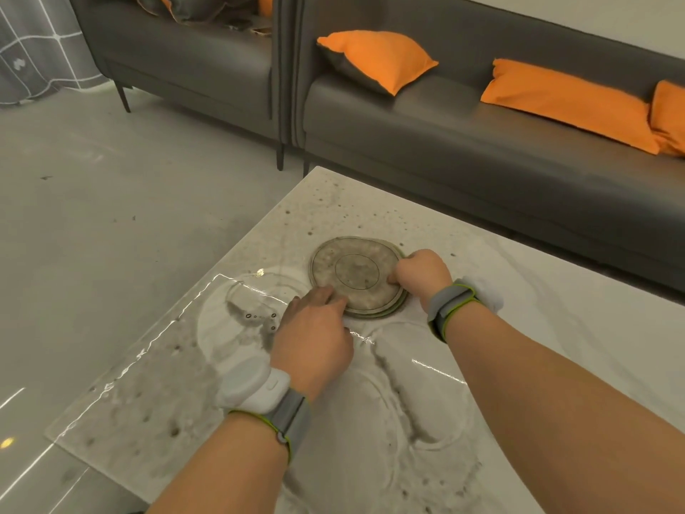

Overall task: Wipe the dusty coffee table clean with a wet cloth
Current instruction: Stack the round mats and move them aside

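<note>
A white coffee table (519, 328) carries grey dust, dark specks and clean round patches. On it lies a stack of dusty round plates (356, 278) with greenish rims. My left hand (315, 328) touches the stack's near-left edge with its fingertips. My right hand (419, 274) grips the stack's right rim with curled fingers. Both wrists wear grey straps with white devices. No cloth is in view.
A dark grey sofa (482, 150) with orange cushions (378, 59) runs along the far side of the table, close to its edge. A second sofa (185, 57) stands at the back left. Grey floor (111, 217) lies to the left. A checked fabric (33, 50) hangs top left.
</note>
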The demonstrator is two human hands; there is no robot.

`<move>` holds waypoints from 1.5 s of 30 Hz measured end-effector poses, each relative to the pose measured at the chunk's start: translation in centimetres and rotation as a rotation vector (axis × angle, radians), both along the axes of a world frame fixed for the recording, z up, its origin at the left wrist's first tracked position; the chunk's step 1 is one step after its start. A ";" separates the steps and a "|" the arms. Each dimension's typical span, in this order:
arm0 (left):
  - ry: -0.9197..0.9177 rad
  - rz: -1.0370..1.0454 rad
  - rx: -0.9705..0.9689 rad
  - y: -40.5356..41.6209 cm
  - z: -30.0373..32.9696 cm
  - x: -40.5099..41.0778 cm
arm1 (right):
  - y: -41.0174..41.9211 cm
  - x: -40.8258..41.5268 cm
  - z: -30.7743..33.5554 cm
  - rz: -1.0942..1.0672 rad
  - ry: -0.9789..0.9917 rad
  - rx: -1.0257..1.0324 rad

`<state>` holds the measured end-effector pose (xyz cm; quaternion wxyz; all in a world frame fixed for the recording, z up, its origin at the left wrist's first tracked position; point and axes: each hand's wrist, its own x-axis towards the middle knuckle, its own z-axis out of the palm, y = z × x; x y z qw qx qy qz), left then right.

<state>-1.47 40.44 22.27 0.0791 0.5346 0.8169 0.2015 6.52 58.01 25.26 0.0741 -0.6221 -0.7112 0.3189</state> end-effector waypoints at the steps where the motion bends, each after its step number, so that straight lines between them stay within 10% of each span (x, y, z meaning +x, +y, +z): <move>1: 0.002 -0.001 0.002 0.0 -0.1 -0.1 | -0.1 0.0 -0.1 0.043 -0.028 0.055; 16: -0.423 0.186 0.350 -0.7 4.8 3.7 | -4.8 11.7 5.3 -0.185 0.794 -0.123; 26: -1.228 0.130 0.265 1.0 8.0 23.2 | -7.3 35.9 8.6 -0.423 0.839 -0.180; 36: -0.984 -0.056 0.025 6.2 6.9 42.5 | -7.3 55.5 4.3 -0.640 0.750 -0.088; 45: -0.657 0.035 -0.040 7.1 4.1 44.5 | -5.6 55.3 0.5 -0.429 0.116 0.096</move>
